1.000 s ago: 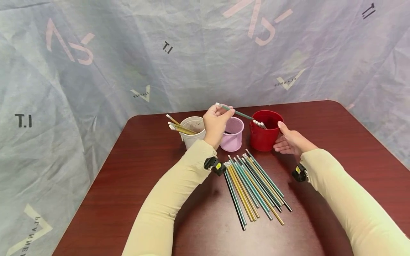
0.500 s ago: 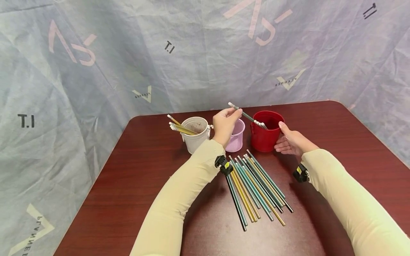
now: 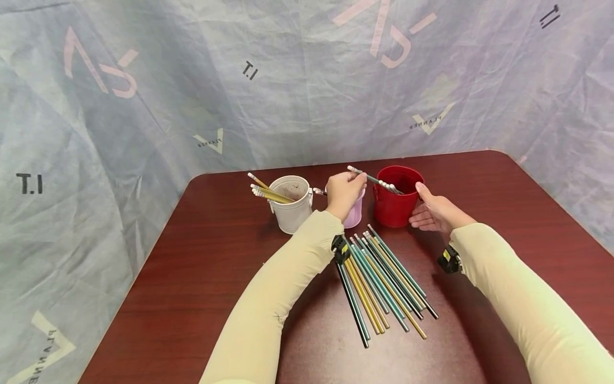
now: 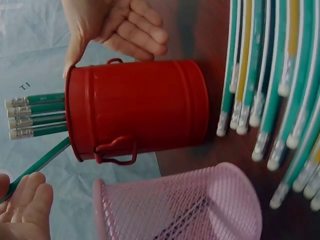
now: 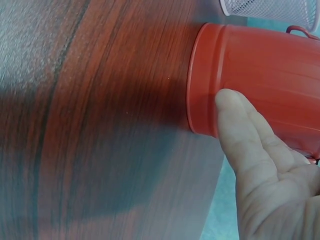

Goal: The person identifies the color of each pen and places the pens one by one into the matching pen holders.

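My left hand pinches a green pencil between thumb and fingers. The pencil slants, white eraser end up, and its lower end passes the rim of the red bucket. Several green pencils stick out of that bucket, erasers outward. On the bucket's right, my right hand has its thumb at the rim and its fingers extended along the side. Beneath my left hand stands a pink mesh cup, partly hidden, with dark pencils visible through its mesh in the left wrist view.
To the left a white bucket holds several yellow pencils. Many green, yellow and black pencils lie fanned on the dark red table in front of the containers. A printed grey cloth hangs behind.
My left hand has moved right and then lower, bringing the green pencil further over the red bucket and uncovering the white bucket. My right hand has stayed at the bucket.
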Demonstrator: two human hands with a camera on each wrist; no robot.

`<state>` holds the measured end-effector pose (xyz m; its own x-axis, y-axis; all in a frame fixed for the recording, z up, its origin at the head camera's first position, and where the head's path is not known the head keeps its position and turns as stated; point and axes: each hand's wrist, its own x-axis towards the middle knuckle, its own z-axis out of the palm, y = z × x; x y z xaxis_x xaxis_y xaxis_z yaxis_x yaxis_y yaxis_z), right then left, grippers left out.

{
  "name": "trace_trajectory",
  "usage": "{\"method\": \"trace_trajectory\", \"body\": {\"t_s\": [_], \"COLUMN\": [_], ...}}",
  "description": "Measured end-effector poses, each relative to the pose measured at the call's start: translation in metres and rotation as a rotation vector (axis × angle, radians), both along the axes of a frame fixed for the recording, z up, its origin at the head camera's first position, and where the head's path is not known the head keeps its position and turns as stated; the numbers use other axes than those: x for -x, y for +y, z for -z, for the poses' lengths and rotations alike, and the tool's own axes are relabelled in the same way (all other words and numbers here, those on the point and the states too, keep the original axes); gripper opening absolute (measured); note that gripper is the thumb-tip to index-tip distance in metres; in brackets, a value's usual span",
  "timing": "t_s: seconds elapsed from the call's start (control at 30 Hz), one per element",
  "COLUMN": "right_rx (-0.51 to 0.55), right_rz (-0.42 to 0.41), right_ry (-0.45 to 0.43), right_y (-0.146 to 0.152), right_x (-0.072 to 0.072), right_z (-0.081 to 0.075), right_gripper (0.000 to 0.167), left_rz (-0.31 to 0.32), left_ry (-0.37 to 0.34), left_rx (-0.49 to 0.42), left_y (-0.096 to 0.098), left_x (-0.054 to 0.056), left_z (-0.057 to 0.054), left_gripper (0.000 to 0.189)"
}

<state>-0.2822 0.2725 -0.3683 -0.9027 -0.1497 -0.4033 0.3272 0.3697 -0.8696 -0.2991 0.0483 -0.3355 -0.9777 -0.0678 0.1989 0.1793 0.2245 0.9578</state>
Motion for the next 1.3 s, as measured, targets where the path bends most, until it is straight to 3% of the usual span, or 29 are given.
{"method": "trace_trajectory", "body": {"t_s": [0.13,0.33,0.67,0.9,1.03,1.13,1.3], "right_rx": [0.0,0.0,-0.004,-0.008,-0.01,-0.011,-0.002], "right_rz": [0.002,0.002,0.013,0.019,0.019,0.023,0.036], "right_ry": [0.005,0.012,0.024,0.023,0.023,0.024,0.015], "right_y": [0.001,0.0,-0.004,-0.003,-0.003,-0.004,-0.004], "right_x": [-0.001,-0.003,-0.001,-0.001,-0.003,-0.004,-0.004], "right_z": [0.0,-0.002,-0.002,-0.002,-0.002,-0.002,-0.002], "right_gripper": [0.09,0.092,0.094,0.092,0.093,0.093,0.091], "left_rz": [0.003,0.044,0.051,0.071,0.106,0.155,0.338], "left_ry": [0.008,0.034,0.092,0.09,0.037,-0.067,-0.278], "left_rx": [0.16,0.294,0.456,0.487,0.506,0.517,0.544], "left_y": [0.002,0.009,0.013,0.014,0.015,0.013,0.006], "left_x": [0.004,0.008,0.014,0.015,0.014,0.012,0.001], "left_z": [-0.002,-0.002,-0.001,0.0,0.0,0.0,-0.002], "left_gripper": [0.019,0.019,0.018,0.021,0.024,0.023,0.026]}}
